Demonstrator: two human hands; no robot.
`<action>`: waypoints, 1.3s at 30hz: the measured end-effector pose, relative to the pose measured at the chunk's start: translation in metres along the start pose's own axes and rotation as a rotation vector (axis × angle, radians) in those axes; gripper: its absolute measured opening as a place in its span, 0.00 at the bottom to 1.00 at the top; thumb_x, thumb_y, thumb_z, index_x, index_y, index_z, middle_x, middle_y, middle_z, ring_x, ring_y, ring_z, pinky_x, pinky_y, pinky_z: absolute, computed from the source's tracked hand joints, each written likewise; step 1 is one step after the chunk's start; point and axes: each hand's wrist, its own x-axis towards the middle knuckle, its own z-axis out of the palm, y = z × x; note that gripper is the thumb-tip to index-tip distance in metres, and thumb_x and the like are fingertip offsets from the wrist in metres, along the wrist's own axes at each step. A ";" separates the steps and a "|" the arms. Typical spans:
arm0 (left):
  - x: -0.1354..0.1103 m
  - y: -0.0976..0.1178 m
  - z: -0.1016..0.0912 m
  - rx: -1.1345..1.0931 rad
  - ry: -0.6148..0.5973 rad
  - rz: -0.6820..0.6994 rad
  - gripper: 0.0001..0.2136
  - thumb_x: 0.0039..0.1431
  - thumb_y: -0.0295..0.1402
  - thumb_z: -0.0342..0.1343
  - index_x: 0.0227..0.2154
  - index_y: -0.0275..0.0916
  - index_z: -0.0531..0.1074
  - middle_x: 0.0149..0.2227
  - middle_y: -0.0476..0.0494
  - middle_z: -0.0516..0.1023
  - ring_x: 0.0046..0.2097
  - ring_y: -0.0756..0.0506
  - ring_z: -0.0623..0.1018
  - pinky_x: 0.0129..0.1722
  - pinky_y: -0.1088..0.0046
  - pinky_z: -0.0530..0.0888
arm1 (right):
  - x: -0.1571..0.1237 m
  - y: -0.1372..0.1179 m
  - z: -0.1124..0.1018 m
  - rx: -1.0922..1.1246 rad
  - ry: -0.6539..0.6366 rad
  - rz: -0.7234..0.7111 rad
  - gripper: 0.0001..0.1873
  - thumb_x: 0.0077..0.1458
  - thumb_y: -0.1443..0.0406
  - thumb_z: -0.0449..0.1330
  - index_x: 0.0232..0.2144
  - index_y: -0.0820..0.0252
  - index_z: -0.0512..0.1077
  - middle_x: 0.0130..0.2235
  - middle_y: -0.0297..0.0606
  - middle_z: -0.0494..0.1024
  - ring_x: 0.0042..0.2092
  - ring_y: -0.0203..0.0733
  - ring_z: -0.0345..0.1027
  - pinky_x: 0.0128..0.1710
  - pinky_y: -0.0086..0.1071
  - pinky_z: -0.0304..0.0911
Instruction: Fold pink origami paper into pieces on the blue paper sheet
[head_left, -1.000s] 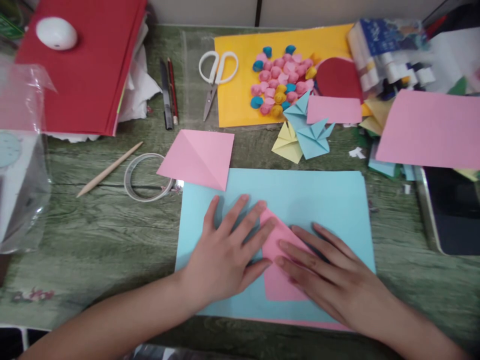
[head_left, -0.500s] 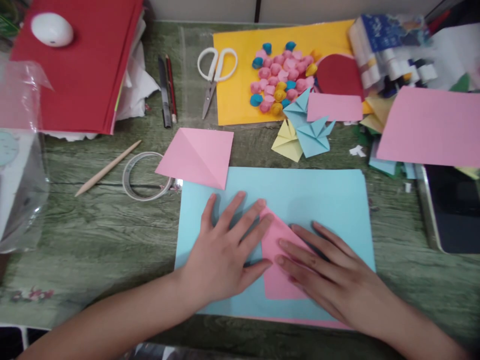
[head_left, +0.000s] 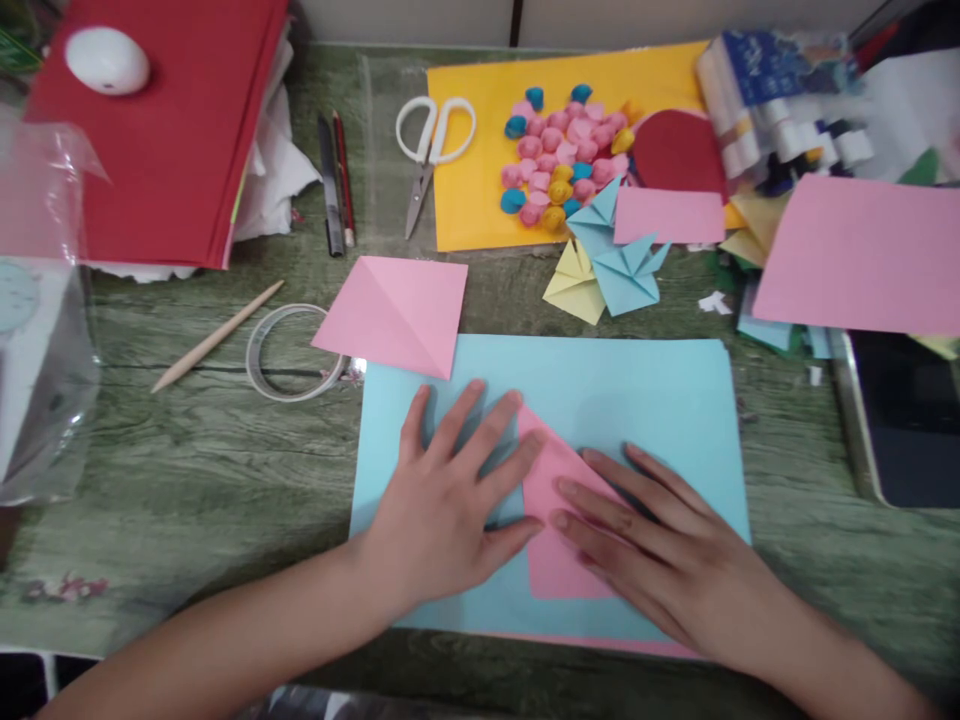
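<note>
A folded piece of pink paper lies on a stack of light blue sheets, its slanted edge running down to the right. My left hand is open, fingers spread; the index fingertip and thumb rest on the pink paper's left side. Flat across the paper's right part lies my right hand, open, hiding its right corner. Beyond my left hand, a pink square with a diagonal crease overlaps the blue stack's corner and a roll of tape.
White-handled scissors and small coloured paper curls lie by a yellow sheet. Folded blue paper pieces sit nearby. A wooden stick is at left, a phone at right, red folders at back left.
My left hand's fingers have shifted slightly left, and more of the pink paper's upper tip shows. My right hand and the paper look unmoved.
</note>
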 end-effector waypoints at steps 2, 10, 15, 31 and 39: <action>0.000 0.000 0.000 0.014 0.004 -0.002 0.25 0.58 0.51 0.45 0.56 0.48 0.62 0.63 0.44 0.56 0.64 0.33 0.52 0.59 0.42 0.45 | 0.000 0.000 0.000 -0.005 -0.010 -0.005 0.19 0.56 0.68 0.56 0.50 0.55 0.69 0.54 0.33 0.70 0.61 0.49 0.52 0.60 0.52 0.48; -0.002 -0.001 0.003 0.050 0.038 0.047 0.27 0.58 0.51 0.44 0.57 0.44 0.60 0.63 0.44 0.56 0.64 0.34 0.52 0.60 0.41 0.41 | 0.000 0.001 0.000 -0.003 -0.012 0.000 0.18 0.56 0.68 0.56 0.50 0.54 0.69 0.54 0.32 0.70 0.61 0.48 0.53 0.60 0.51 0.49; -0.002 -0.002 0.004 0.065 0.026 0.103 0.27 0.60 0.49 0.43 0.57 0.39 0.60 0.62 0.46 0.59 0.63 0.35 0.55 0.60 0.43 0.40 | 0.000 0.000 0.000 0.002 -0.008 0.007 0.18 0.56 0.68 0.57 0.50 0.54 0.69 0.54 0.31 0.70 0.60 0.48 0.53 0.60 0.50 0.49; 0.000 -0.002 0.003 0.024 0.021 0.051 0.26 0.58 0.50 0.45 0.56 0.45 0.61 0.63 0.42 0.56 0.63 0.34 0.54 0.58 0.42 0.46 | -0.003 0.001 0.001 -0.020 -0.033 -0.019 0.20 0.56 0.68 0.57 0.52 0.55 0.67 0.56 0.34 0.68 0.61 0.50 0.51 0.59 0.53 0.49; 0.001 -0.002 0.003 0.015 0.014 0.030 0.28 0.57 0.52 0.45 0.57 0.45 0.61 0.63 0.47 0.55 0.63 0.34 0.53 0.60 0.43 0.43 | 0.000 0.001 0.000 -0.002 0.001 -0.007 0.19 0.56 0.68 0.57 0.50 0.56 0.68 0.55 0.33 0.70 0.60 0.50 0.54 0.59 0.52 0.51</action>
